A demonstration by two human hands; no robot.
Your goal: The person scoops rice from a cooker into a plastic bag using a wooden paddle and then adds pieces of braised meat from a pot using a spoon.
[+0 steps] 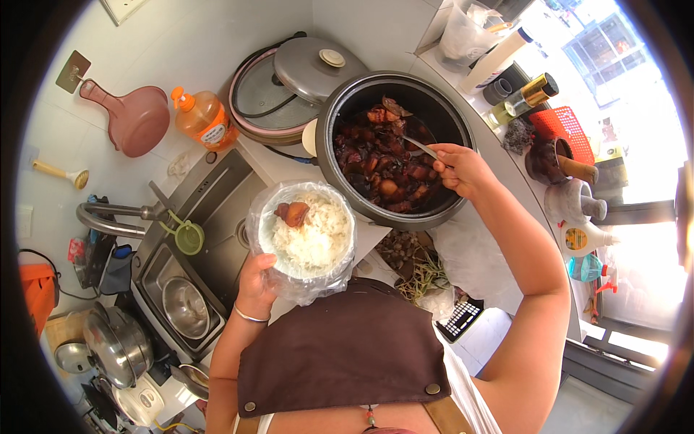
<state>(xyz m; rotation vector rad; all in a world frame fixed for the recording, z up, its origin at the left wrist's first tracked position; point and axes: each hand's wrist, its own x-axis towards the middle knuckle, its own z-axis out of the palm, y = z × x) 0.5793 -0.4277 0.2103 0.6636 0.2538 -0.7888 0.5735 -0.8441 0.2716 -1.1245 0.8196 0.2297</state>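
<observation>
My left hand (258, 283) grips a bowl lined with a clear plastic bag (300, 286). White rice (316, 242) fills the bowl, and a piece of braised meat (292, 213) lies on the rice. In my right hand (463, 171) is the handle of a metal spoon (420, 147); its head is down among the dark braised meat (379, 166) and cannot be seen. That meat sits in sauce inside a deep black pot (334, 189), to the right of and beyond the bowl.
Behind the pot lies a grey lid (318, 69). A steel sink (217, 239) with a metal bowl (186, 307) is at the left, near an orange pump bottle (204, 119). Bottles, a red basket (567, 134) and a stone mortar (567, 201) line the window ledge.
</observation>
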